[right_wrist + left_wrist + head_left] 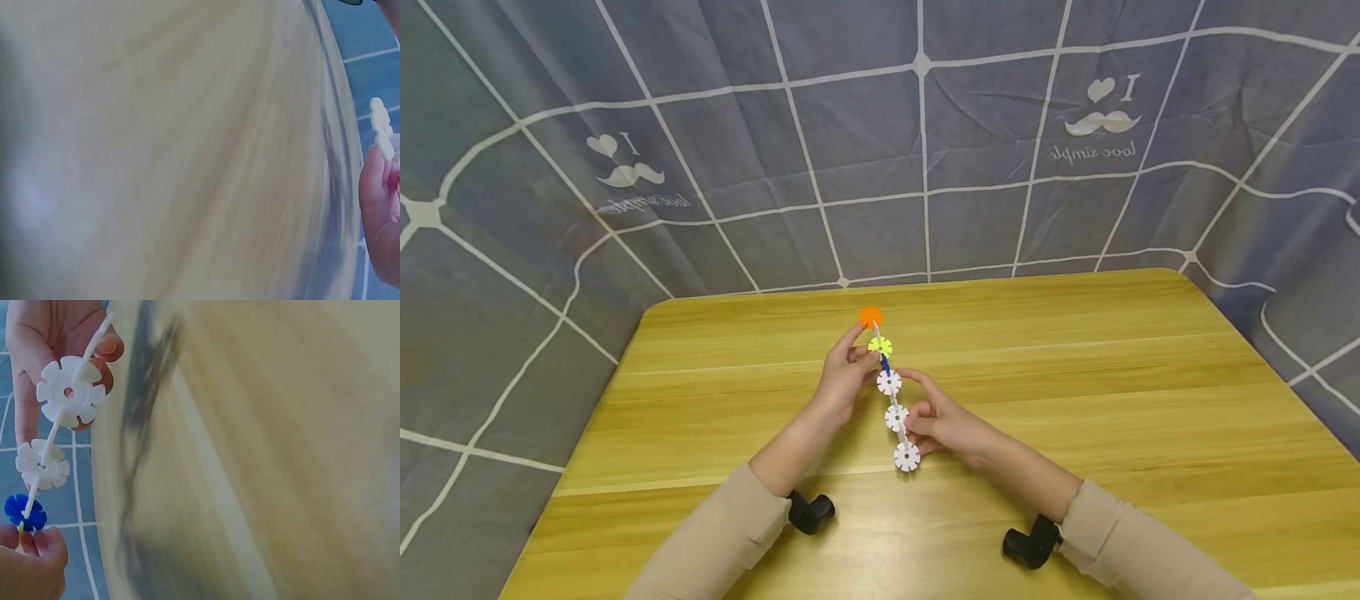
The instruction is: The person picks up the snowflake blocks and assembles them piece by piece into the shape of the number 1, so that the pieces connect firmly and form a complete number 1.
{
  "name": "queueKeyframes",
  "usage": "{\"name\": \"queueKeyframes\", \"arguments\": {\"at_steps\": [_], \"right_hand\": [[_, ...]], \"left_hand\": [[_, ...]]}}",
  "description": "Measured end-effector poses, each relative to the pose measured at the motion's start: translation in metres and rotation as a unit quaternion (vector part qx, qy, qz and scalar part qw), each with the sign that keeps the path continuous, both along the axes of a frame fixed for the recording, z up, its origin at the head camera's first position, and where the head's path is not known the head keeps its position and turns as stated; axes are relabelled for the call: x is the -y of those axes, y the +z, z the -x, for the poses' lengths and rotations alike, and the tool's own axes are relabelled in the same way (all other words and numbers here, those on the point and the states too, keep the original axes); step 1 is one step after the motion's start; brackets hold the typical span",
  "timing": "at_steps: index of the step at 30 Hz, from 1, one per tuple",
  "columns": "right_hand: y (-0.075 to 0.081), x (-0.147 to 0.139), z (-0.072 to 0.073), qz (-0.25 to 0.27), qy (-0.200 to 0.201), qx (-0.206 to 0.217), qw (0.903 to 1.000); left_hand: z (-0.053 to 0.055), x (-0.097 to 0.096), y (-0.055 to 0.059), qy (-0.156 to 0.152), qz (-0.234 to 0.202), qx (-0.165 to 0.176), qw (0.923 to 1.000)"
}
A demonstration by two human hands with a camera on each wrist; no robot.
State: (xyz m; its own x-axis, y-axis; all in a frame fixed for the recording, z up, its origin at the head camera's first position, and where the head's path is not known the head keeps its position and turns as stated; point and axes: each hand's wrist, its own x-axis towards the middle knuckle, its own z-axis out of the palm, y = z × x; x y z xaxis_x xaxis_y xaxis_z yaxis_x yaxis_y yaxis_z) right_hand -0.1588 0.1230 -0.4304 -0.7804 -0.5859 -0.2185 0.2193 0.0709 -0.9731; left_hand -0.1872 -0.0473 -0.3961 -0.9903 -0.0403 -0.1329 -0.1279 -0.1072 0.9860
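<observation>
A chain of notched plastic snowflake discs is held up between both hands. At its far end is an orange disc (871, 317), followed by a yellow-green disc (880, 346), a blue disc (885, 365) seen edge-on, then white discs (889, 382) linked by others on edge. My left hand (846, 375) pinches the chain around the yellow-green disc, its index finger reaching to the orange one. Along the near half, my right hand (951, 423) grips the white part, thumb by the middle white disc (896, 417). In the left wrist view the blue disc (25, 512) sits just above my left fingertips.
A wooden table (1120, 392) lies beneath the hands. Behind it and at both sides hangs a grey curtain (865, 125) with white grid lines. Black wrist devices (811, 512) sit at both cuffs.
</observation>
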Motion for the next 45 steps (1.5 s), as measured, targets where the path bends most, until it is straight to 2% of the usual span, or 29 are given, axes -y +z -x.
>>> {"name": "queueKeyframes", "arguments": {"at_steps": [12,16,19,31,43,44,45], "right_hand": [[-0.003,0.000,0.021,-0.026,-0.048,-0.009,0.9985],[-0.004,-0.002,0.026,-0.032,-0.058,-0.004,0.9978],[-0.006,-0.004,0.028,-0.034,-0.060,-0.001,0.9976],[-0.010,-0.005,0.033,-0.044,-0.063,0.041,0.9962],[-0.011,-0.002,0.034,-0.047,-0.071,0.055,0.9948],[-0.011,-0.002,0.034,-0.045,-0.071,0.055,0.9949],[-0.011,-0.002,0.035,-0.043,-0.071,0.055,0.9950]], "left_hand": [[0.036,-0.007,-0.008,-0.022,0.082,-0.021,0.9961],[0.047,-0.009,-0.014,-0.042,0.104,-0.014,0.9935],[0.053,-0.011,-0.018,-0.045,0.112,-0.005,0.9927],[0.058,-0.017,-0.031,-0.047,0.091,0.025,0.9945],[0.057,-0.015,-0.036,-0.040,0.131,0.030,0.9901],[0.064,-0.011,-0.049,-0.047,0.122,0.006,0.9913],[0.064,-0.010,-0.050,-0.048,0.124,0.003,0.9911]]}}
